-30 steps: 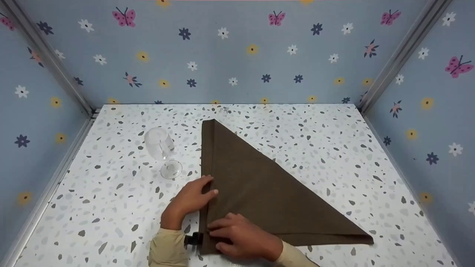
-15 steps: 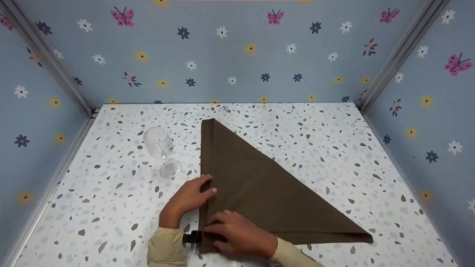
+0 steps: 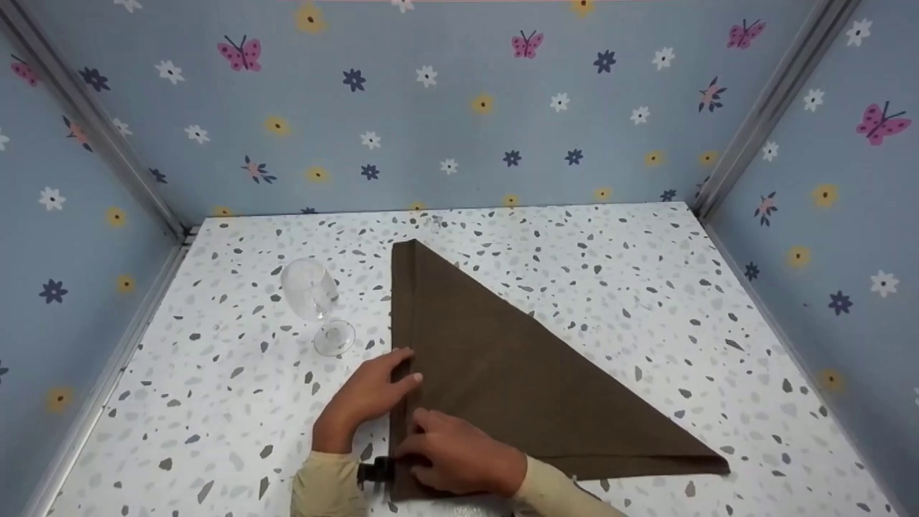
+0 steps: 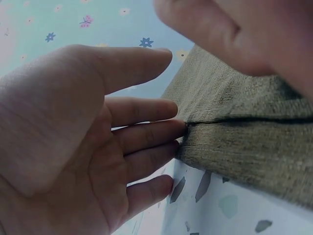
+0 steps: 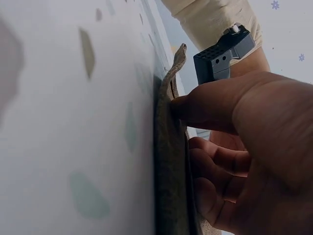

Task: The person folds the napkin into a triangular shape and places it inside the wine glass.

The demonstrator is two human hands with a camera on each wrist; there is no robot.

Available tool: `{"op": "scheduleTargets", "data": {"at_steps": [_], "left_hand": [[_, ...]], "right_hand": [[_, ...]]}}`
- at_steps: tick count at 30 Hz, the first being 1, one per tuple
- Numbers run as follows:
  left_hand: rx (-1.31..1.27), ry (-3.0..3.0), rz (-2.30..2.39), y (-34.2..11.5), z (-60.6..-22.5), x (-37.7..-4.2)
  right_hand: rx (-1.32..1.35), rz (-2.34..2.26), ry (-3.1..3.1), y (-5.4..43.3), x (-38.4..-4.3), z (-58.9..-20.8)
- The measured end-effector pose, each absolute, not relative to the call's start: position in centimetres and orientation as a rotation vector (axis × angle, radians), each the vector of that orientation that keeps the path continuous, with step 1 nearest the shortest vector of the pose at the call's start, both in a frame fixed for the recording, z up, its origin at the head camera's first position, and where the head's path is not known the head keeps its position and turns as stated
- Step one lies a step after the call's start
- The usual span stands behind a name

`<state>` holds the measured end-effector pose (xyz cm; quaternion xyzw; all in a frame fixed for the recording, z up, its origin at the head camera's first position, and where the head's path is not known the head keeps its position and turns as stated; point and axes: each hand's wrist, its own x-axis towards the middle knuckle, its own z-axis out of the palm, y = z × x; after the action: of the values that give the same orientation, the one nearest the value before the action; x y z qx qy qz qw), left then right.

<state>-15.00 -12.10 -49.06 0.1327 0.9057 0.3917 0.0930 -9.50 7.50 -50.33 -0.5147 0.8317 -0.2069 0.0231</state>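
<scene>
The left hand (image 3: 367, 391), fingers outstretched, touches brown cloth (image 3: 495, 359); nearer me, the right hand (image 3: 463, 454) pinches its edge.

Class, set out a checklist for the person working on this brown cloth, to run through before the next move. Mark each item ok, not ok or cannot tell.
1. Brown cloth fully on the table: ok.
2. Wine glass apart from the cloth: ok, to its left.
3. Left hand at the cloth's left edge: ok, touching it.
4. Right hand pinching the cloth: cannot tell; it touches near the lower-left corner, its grip partly hidden.
5. Both hands off the cloth: not ok.
</scene>
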Motion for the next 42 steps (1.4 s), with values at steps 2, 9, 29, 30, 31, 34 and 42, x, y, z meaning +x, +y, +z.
{"op": "scheduleTargets", "data": {"at_steps": [2,9,29,30,31,34,42], "left_hand": [[0.389,2.692,1.160,-12.1,-49.1,-15.0],[0.405,2.695,1.162,-12.1,-49.2,-15.1],[0.403,2.685,1.180,-12.3,-49.3,-15.2],[0.403,2.683,1.186,-12.4,-49.3,-15.2],[0.400,2.682,1.194,-12.5,-49.3,-15.2],[0.385,2.676,1.209,-12.6,-49.4,-15.2],[0.384,2.670,1.221,-12.6,-49.5,-15.2]], "right_hand": [[-1.606,-0.645,2.592,7.4,-9.4,-50.4],[-1.577,-0.630,2.635,7.2,-9.2,-50.4],[-1.518,-0.749,2.544,6.2,-8.2,-50.3],[-1.516,-0.746,2.537,6.2,-8.1,-50.3],[-1.517,-0.741,2.533,6.2,-8.1,-50.3],[-1.517,-0.722,2.521,6.1,-8.1,-50.3],[-1.452,-0.687,2.529,5.9,-7.8,-50.1]]}}
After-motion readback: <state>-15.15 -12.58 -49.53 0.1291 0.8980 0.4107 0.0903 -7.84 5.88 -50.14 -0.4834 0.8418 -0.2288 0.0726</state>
